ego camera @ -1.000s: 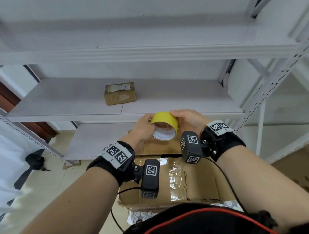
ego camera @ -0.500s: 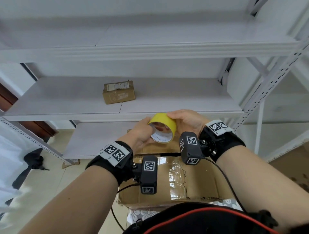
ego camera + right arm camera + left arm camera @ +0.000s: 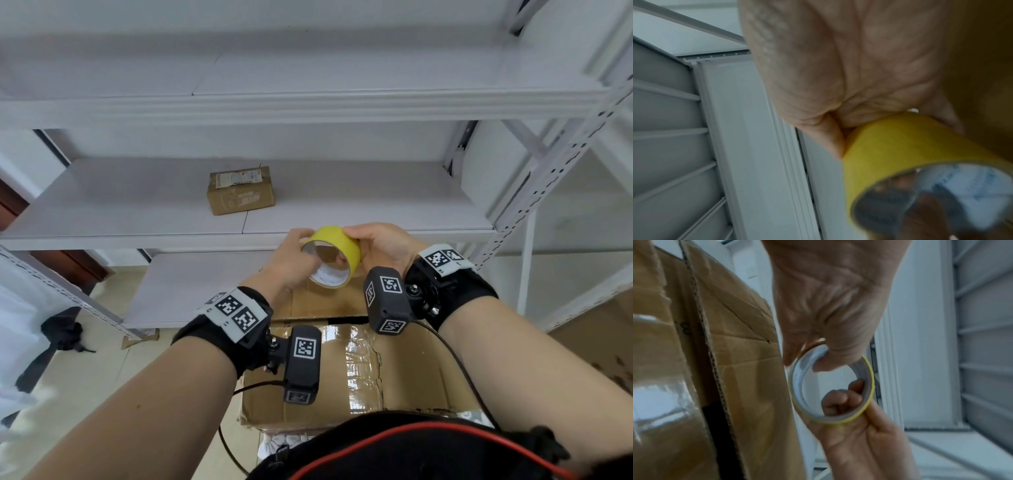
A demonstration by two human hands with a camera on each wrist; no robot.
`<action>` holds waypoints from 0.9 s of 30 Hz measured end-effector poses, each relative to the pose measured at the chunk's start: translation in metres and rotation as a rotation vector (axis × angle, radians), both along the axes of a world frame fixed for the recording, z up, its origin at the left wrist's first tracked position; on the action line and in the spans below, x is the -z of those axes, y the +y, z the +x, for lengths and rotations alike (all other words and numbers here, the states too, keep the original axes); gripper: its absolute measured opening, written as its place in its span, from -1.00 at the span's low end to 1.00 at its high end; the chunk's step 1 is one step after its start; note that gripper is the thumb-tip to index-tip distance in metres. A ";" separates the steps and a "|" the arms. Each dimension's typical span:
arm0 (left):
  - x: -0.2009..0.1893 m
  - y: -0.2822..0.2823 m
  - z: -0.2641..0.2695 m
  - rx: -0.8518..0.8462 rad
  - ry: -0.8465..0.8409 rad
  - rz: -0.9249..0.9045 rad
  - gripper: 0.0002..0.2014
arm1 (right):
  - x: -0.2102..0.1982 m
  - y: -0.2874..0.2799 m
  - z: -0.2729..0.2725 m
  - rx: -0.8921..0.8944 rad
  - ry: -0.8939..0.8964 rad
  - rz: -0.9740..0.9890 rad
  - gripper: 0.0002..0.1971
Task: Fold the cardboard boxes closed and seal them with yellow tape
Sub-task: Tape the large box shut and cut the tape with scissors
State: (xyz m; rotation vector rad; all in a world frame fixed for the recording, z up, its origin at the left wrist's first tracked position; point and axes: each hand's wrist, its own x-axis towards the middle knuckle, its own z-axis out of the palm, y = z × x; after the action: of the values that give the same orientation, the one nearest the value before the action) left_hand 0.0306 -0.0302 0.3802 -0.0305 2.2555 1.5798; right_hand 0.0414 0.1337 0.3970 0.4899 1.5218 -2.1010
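Two hands met at frame centre around one yellow tape roll point(image 3: 331, 256), held in the air above the large cardboard box point(image 3: 356, 373). Left hand point(image 3: 291, 263) gripped the roll's left rim, thumb curled inside the core. Right hand point(image 3: 380, 248) clasped the outer band, fingers wrapped over it. Printing inside the core was too blurred to read. One small cardboard box point(image 3: 240, 190) sat on the middle shelf point(image 3: 376, 205), upper centre, label illegible. Boxes counted: two.

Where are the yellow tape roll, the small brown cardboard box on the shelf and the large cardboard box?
yellow tape roll point(image 3: 337, 240), head view, outer band.
small brown cardboard box point(image 3: 240, 200), head view, front face.
large cardboard box point(image 3: 404, 373), head view, top flap.
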 end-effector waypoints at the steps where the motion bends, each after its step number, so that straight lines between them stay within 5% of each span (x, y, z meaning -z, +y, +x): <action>1: -0.003 0.001 0.000 0.009 0.082 -0.015 -0.45 | 0.001 0.000 -0.002 0.024 -0.003 0.005 -0.75; 5: -0.003 0.005 -0.005 0.048 0.316 0.030 -0.70 | 0.004 0.001 -0.009 0.079 -0.026 0.030 -0.73; 11: 0.011 0.006 -0.020 0.037 0.646 -0.269 -0.74 | 0.008 -0.003 -0.015 0.103 -0.009 0.057 -0.73; 27: 0.016 0.002 -0.024 0.089 0.844 -0.308 -0.93 | 0.010 -0.018 -0.021 0.152 0.009 0.237 -0.68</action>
State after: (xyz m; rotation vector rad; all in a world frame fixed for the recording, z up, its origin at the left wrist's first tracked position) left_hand 0.0065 -0.0281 0.3640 0.7763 3.0444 1.3155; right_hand 0.0205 0.1162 0.3869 0.7024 1.8004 -2.0438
